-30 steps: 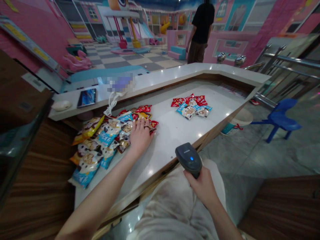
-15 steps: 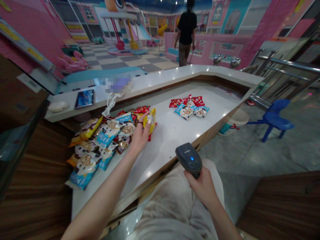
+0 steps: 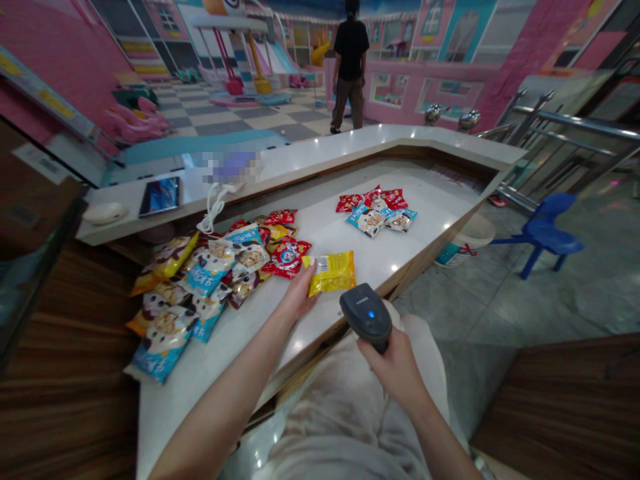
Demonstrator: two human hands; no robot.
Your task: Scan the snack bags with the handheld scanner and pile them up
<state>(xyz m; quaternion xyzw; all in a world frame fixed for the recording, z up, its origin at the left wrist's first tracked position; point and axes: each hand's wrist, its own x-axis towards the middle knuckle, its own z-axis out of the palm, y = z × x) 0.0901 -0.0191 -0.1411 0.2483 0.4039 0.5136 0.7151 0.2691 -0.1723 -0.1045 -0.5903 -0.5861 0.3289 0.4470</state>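
Observation:
My left hand (image 3: 302, 293) grips a yellow snack bag (image 3: 332, 272) by its left end, over the white counter; a barcode label faces up on it. In my right hand (image 3: 393, 357) is a dark barcode scanner (image 3: 367, 313) with a blue light lit on top, its head close to the bag's lower right corner. Left of my left hand lies a heap of snack bags, with blue-and-white ones (image 3: 209, 265) and a red one (image 3: 287, 257) nearest the hand. Farther off on the counter, a small group of red and blue snack bags (image 3: 369, 219) lies together.
A raised ledge (image 3: 300, 157) runs along the counter's far side, bearing a tablet (image 3: 160, 196), a white cable (image 3: 214, 208) and a pale rounded object (image 3: 106, 213). To the right stand a bucket (image 3: 465, 243) and a blue chair (image 3: 543, 233). A person (image 3: 351, 67) is beyond the ledge.
My left hand has drawn the yellow bag off the heap, rightward and nearer, turning its barcode side up. The scanner has shifted slightly left. The person in the background has moved left.

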